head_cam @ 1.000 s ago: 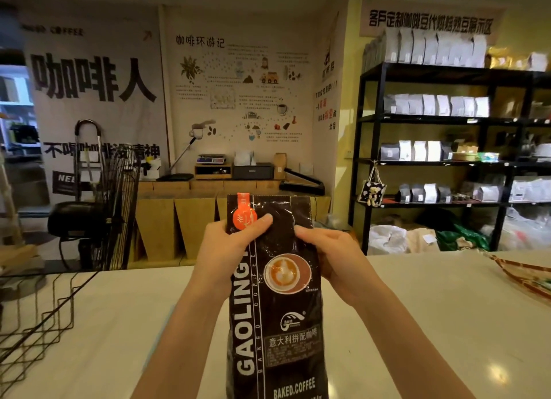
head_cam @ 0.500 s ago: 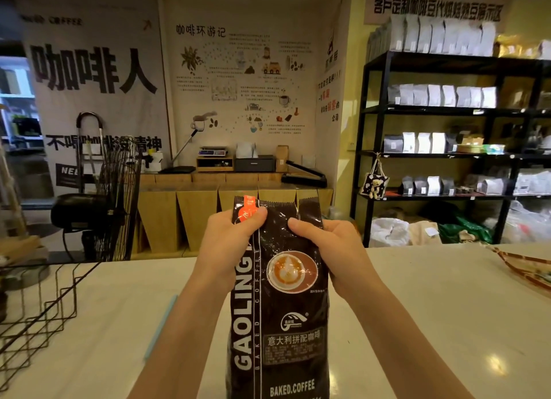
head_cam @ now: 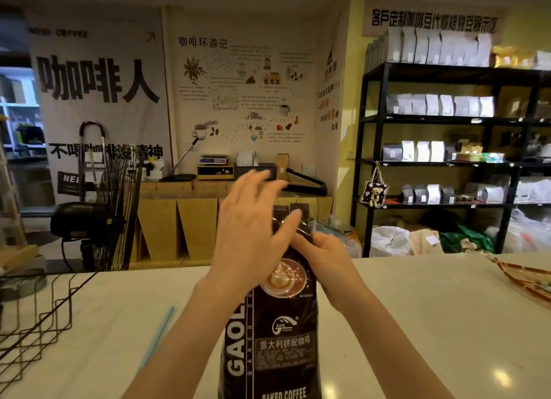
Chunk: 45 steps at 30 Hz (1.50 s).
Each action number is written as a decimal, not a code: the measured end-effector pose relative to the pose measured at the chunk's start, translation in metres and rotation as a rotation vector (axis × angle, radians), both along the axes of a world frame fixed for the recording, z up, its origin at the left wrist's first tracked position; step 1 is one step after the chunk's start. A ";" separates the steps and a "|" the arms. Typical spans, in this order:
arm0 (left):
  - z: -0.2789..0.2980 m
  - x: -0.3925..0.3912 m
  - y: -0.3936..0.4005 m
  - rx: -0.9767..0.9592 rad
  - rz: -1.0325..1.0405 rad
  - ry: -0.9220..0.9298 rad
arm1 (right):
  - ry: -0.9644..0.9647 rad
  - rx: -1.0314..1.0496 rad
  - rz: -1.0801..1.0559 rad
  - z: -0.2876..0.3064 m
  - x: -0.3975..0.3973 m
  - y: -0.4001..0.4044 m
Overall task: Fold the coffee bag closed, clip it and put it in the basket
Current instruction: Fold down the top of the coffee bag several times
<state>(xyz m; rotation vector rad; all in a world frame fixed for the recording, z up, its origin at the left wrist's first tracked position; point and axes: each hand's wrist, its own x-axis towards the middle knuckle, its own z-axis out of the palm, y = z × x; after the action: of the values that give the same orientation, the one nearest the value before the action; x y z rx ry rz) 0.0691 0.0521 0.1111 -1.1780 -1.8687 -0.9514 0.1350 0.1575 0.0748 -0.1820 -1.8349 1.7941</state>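
Note:
A tall black coffee bag (head_cam: 277, 333) with white lettering and a latte picture stands upright on the white counter (head_cam: 417, 324) in front of me. My right hand (head_cam: 325, 261) grips the bag's upper right side near its crumpled top. My left hand (head_cam: 253, 234) is off the bag, fingers spread and blurred, hovering in front of its upper left part and hiding that corner. A pale blue clip stick (head_cam: 158, 336) lies on the counter left of the bag. The black wire basket (head_cam: 32, 318) sits at the counter's left edge.
A black floor fan (head_cam: 116, 213) stands behind the counter on the left. A patterned tray edge (head_cam: 524, 276) reaches in at the right. Black shelves (head_cam: 447, 160) with white coffee bags fill the right wall, beyond the counter.
My left hand has let go of the bag's top left corner and opened, lifting upward with fingers spread. The right hand keeps its grip. The orange mark at the top is hidden now.

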 end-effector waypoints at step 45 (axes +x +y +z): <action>0.028 -0.047 0.063 -0.093 -0.081 -0.189 | 0.181 -0.247 -0.216 -0.059 0.014 -0.030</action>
<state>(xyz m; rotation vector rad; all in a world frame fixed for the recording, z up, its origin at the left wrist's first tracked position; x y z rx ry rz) 0.0221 0.1149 0.1387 -1.2649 -2.0463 -1.0624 0.1486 0.1272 0.0157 -0.2896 -1.4110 1.8144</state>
